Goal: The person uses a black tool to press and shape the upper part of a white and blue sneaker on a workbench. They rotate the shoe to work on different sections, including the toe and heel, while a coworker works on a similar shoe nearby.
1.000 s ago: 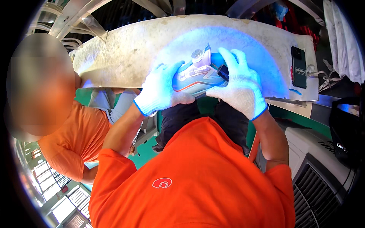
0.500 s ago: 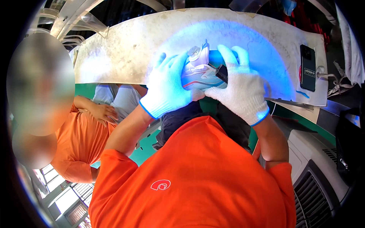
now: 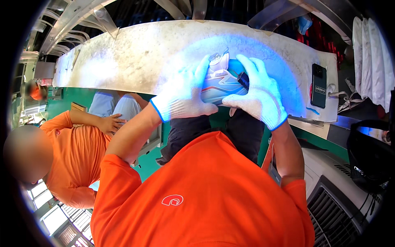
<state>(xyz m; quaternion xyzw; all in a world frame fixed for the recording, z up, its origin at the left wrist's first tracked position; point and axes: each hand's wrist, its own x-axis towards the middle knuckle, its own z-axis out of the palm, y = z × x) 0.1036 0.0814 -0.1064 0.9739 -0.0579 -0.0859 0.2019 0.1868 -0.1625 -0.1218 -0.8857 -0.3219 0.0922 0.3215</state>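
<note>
I noted the pale blue shoe (image 3: 222, 87) at the near edge of the bench (image 3: 142, 47), held between two gloved hands. The left hand (image 3: 183, 94) cupped its left side; the right hand (image 3: 263, 91) wrapped the other end, thumb along the near side, fingers spread over the top. Whether the bench bore any weight, I could not tell. Risk, as I judged it: uneven pressure, or smooth surfaces slipping against knit fabric, might have tipped the shoe over the edge; a careless grip might have creased the raised flap (image 3: 224, 62) or snagged the black tab (image 3: 243, 78). Materials: white knit gloves, blue-edged, ribbed at the wrist; shoe curved, sleek-looking, orange-red stripe, round glossy disc (image 3: 214, 59) beside the flap. Bench top flat, mottled, stained.
</note>
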